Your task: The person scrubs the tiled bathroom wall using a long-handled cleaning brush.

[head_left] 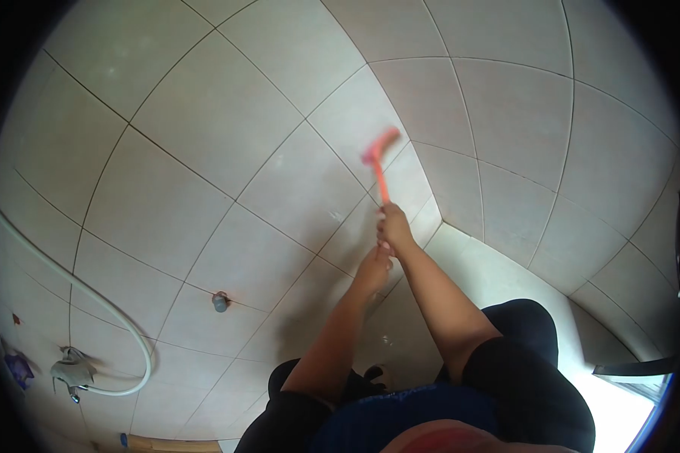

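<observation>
Pink-orange brush (pixel 381 181) held up before the tiled wall (pixel 279 162) near the corner, its head blurred, contact with the tiles impossible to tell, right hand (pixel 394 228) with fingers wrapped snugly round the handle, left hand (pixel 375 270) curled closed around it just below, pale hose (pixel 72 280) looping at the far left.

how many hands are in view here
2. The right hand grips the handle of the pink tool; the left hand is closed just below it, nearer the body, apparently on the same handle. No others show.
</observation>
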